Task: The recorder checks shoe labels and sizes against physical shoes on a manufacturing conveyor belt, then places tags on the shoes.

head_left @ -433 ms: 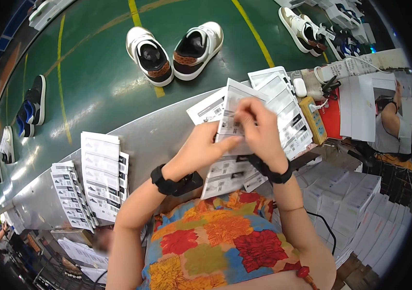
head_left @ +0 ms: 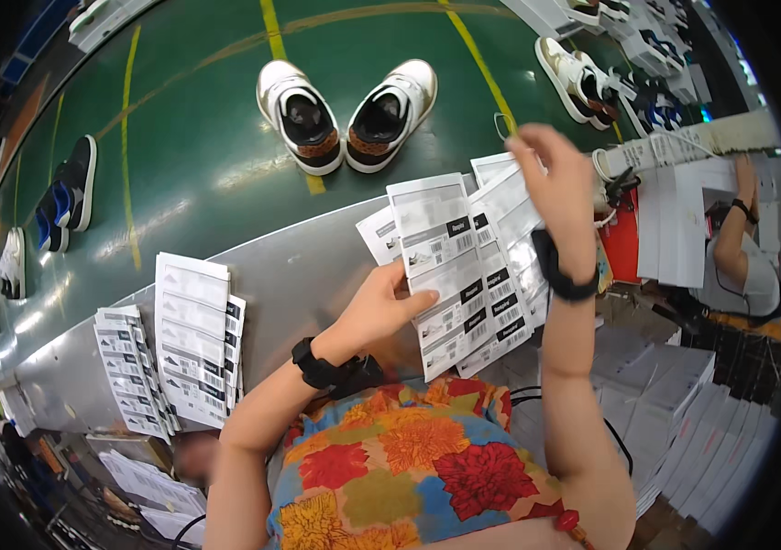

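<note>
My left hand [head_left: 377, 310] is closed on the edge of a stack of white label sheets [head_left: 450, 302], its thumb lying across the front. The sheets carry small shoe pictures, barcodes and black blocks, and they fan apart at the right. Raised to the right of that stack, my right hand [head_left: 555, 188] is blurred, its fingers pinched together. A thin looped band [head_left: 502, 126] sticks out at its fingertips; what it is made of cannot be made out. More label sheets [head_left: 517, 215] lie under and behind this hand.
A white-and-brown pair of sneakers [head_left: 308, 137] stands on the green belt [head_left: 198, 156] ahead. Other label stacks [head_left: 191, 335] rest on the metal ledge [head_left: 290, 266] at left. Dark shoes [head_left: 70, 197] sit far left. White boxes [head_left: 656, 385] fill the lower right; another person [head_left: 743, 266] sits beyond.
My right hand has left the sheets, moving up and to the right, with the looped band now showing at its fingers. The held sheets have turned face-up and fanned out.
</note>
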A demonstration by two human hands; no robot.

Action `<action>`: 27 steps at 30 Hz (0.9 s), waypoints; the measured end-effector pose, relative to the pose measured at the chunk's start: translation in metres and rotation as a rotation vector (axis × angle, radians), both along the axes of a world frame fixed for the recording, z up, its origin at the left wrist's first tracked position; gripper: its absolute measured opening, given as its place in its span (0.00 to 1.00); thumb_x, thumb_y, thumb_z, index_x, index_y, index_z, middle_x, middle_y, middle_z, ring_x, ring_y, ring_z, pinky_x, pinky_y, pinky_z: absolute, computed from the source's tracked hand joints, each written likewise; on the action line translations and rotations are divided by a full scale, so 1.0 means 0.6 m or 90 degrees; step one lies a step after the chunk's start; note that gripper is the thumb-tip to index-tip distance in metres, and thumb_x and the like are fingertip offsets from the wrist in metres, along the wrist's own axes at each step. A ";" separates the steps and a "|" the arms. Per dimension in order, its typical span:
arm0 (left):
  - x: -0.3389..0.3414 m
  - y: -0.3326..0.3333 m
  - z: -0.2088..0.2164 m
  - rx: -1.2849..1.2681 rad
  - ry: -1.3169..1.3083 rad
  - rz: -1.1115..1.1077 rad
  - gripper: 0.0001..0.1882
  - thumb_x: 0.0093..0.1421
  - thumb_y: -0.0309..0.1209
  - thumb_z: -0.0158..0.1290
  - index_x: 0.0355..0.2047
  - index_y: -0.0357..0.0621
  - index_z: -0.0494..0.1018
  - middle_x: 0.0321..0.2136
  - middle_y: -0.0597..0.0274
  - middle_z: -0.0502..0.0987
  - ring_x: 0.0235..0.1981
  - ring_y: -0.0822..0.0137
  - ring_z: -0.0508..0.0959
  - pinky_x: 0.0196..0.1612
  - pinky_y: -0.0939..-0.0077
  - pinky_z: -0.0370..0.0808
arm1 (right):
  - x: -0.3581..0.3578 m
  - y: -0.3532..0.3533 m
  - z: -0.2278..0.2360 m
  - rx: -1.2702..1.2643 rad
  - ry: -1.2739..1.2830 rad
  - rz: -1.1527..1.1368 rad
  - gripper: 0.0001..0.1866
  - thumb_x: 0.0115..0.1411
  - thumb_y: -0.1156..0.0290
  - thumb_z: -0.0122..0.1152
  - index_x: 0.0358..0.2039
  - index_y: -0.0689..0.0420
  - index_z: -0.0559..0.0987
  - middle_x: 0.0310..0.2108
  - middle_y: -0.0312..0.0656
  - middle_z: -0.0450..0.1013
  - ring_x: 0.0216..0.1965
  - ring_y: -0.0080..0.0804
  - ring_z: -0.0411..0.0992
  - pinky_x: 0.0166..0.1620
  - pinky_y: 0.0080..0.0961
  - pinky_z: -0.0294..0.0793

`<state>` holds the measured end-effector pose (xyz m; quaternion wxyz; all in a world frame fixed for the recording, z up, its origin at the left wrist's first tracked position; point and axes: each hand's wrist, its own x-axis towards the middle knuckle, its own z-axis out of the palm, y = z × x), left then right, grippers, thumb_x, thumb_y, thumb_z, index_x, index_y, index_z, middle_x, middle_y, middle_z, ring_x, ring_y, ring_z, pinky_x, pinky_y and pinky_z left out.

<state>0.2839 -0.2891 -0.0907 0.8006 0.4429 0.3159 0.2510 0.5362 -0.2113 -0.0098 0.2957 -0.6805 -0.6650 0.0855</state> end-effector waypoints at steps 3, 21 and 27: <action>0.003 -0.006 0.020 -0.070 -0.031 -0.012 0.26 0.59 0.22 0.56 0.58 0.36 0.63 0.50 0.61 0.73 0.49 0.70 0.74 0.53 0.73 0.71 | -0.109 -0.115 0.032 -0.232 0.165 0.165 0.13 0.55 0.65 0.65 0.35 0.61 0.82 0.30 0.48 0.79 0.29 0.40 0.78 0.35 0.29 0.75; 0.023 -0.021 -0.009 -0.261 0.052 0.031 0.20 0.59 0.21 0.53 0.53 0.36 0.69 0.39 0.61 0.79 0.34 0.74 0.80 0.29 0.83 0.77 | 0.023 -0.173 0.017 0.264 0.387 -0.445 0.05 0.58 0.79 0.60 0.30 0.68 0.79 0.25 0.40 0.77 0.25 0.19 0.73 0.31 0.14 0.71; -0.025 0.022 0.085 0.274 0.571 -0.414 0.23 0.62 0.34 0.55 0.50 0.26 0.70 0.38 0.52 0.80 0.39 0.62 0.81 0.33 0.72 0.78 | -0.100 -0.204 0.043 0.277 -0.044 -0.166 0.07 0.48 0.81 0.65 0.31 0.62 0.80 0.29 0.44 0.80 0.31 0.32 0.79 0.35 0.21 0.77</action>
